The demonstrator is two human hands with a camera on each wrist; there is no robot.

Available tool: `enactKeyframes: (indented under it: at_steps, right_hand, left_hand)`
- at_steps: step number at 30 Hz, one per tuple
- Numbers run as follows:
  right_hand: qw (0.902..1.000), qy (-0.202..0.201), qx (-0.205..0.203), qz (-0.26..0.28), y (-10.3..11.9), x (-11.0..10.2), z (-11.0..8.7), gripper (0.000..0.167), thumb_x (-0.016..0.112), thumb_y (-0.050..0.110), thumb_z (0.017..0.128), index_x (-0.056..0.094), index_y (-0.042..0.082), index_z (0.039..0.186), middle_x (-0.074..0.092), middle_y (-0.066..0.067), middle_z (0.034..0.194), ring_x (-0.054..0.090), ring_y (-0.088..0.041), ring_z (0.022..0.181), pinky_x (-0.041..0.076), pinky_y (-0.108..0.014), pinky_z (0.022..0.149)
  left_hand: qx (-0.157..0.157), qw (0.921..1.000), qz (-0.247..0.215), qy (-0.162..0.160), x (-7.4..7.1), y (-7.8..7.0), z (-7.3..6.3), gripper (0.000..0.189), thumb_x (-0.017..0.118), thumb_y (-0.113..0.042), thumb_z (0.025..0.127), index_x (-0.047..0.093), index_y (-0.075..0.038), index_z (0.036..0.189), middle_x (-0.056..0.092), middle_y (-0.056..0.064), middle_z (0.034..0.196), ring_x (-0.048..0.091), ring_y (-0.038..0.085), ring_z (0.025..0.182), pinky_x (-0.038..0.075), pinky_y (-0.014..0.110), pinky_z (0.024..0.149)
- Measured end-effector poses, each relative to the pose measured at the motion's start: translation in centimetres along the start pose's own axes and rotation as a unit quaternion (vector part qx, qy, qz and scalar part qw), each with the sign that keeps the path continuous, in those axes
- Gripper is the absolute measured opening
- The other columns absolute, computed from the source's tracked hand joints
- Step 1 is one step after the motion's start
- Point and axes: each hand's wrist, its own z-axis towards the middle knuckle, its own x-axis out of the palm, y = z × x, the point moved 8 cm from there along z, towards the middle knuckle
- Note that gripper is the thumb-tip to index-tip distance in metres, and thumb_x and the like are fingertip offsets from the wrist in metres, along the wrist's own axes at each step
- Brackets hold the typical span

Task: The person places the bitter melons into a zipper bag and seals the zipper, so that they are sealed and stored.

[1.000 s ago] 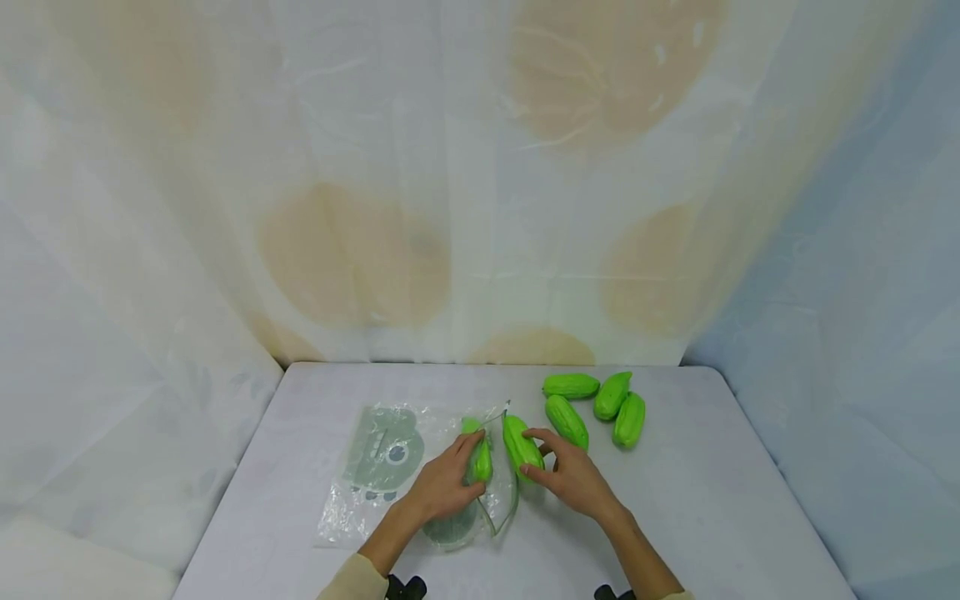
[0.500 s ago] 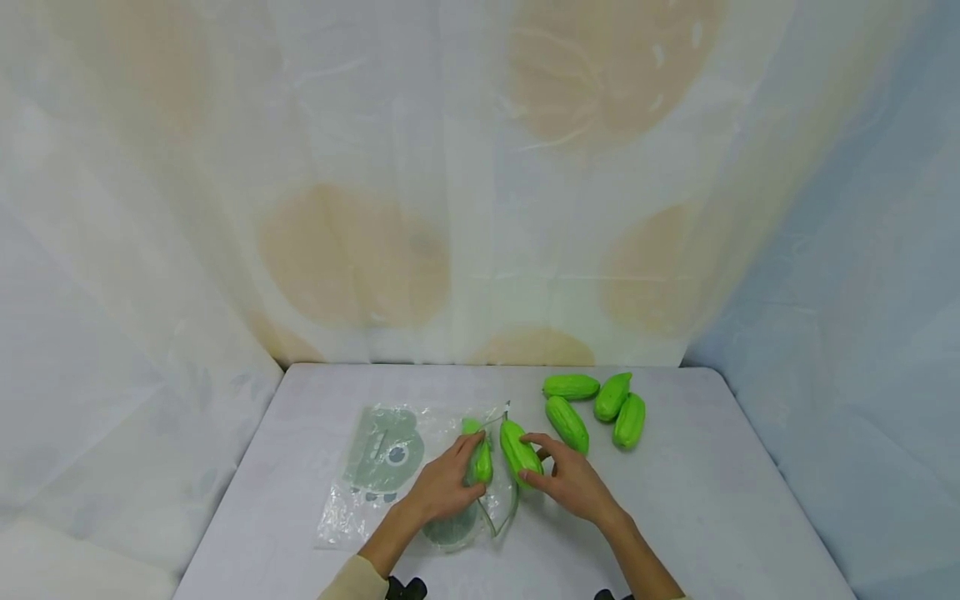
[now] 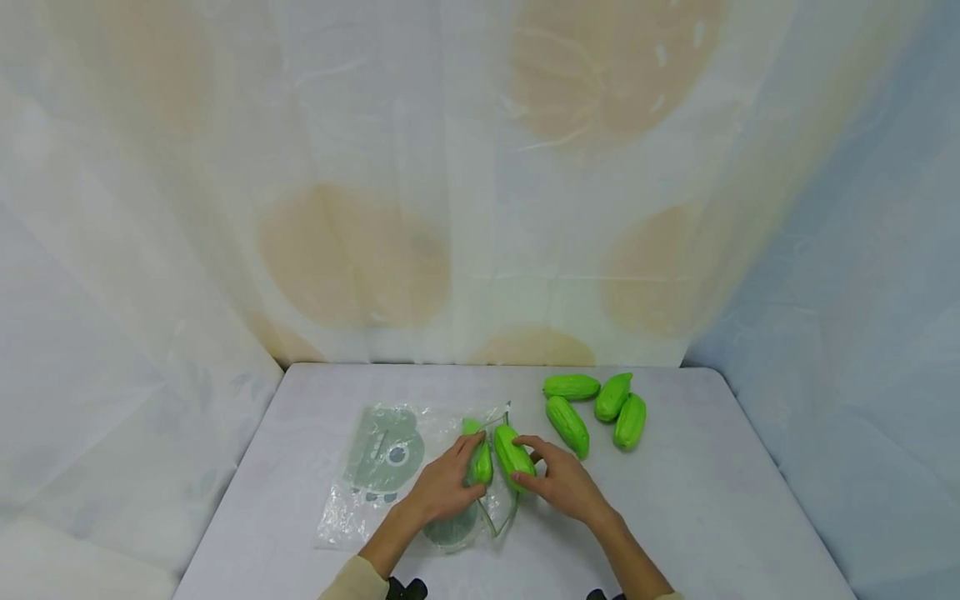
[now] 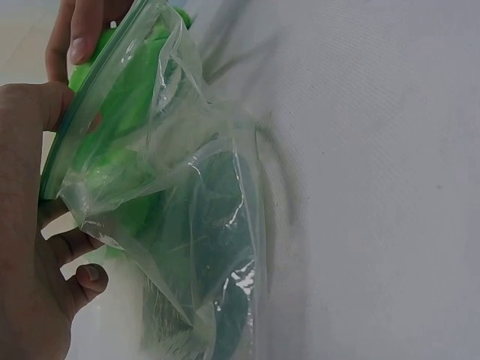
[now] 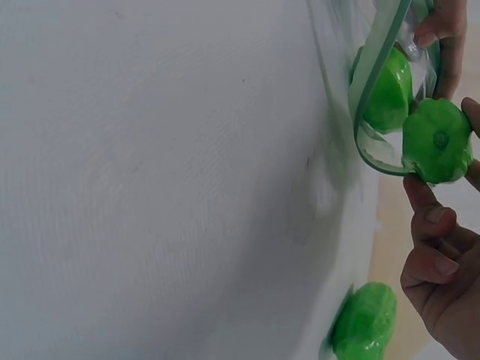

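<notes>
Fingers (image 3: 534, 440) of the right hand (image 3: 566, 485) hold a gourd (image 3: 514, 460) between thumb and fingertips, at the mouth of the bag (image 3: 339, 525). It is bright green and ribbed, lying lengthwise across the mouth; whether it touches the rim I cannot tell. The left hand (image 3: 444, 485) grips the bag by its mouth, thumb and fingers set well apart along the edge. Just inside that mouth lies a second gourd (image 5: 390, 91), seen through the clear plastic in the left wrist view.

Flat on the worktop (image 3: 697, 517), the bag carries a grey-green print with an eye; a green strip lines its mouth, which faces right. Beyond the bag's right far corner are four loose gourds: one lying crosswise (image 3: 572, 386), one tilted (image 3: 613, 396), one farthest right (image 3: 629, 421) and one nearest the bag (image 3: 567, 426). Behind the bag, past the worktop's far edge, hangs a pale sheet (image 3: 480, 167) with orange spots.
</notes>
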Motion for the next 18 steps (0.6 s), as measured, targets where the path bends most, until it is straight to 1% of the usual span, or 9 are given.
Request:
enactKeyframes:
  at_steps: [7,18]
  right_hand:
    - [0.9999,0.007,0.004,-0.007,0.1,0.7,0.4,0.058,0.069,0.050,0.091,0.054,0.026,0.142,0.067,-0.003,0.112,0.057,-0.011,0.082,0.047,-0.030,0.063]
    - [0.9995,0.009,0.008,-0.031,0.3,1.3,0.9,0.060,0.068,0.051,0.091,0.053,0.024,0.143,0.065,0.000,0.109,0.055,-0.010,0.080,0.046,-0.030,0.063]
  left_hand:
    - [-0.004,1.0000,-0.006,0.005,-0.1,-0.1,0.0,0.081,0.063,-0.037,0.087,0.030,-0.018,0.158,0.041,0.001,0.154,0.052,0.024,0.132,0.051,0.045,0.096]
    - [-0.005,1.0000,-0.005,0.002,0.1,0.1,0.0,0.082,0.062,-0.038,0.087,0.028,-0.019,0.159,0.040,-0.001,0.155,0.052,0.022,0.132,0.052,0.044,0.094]
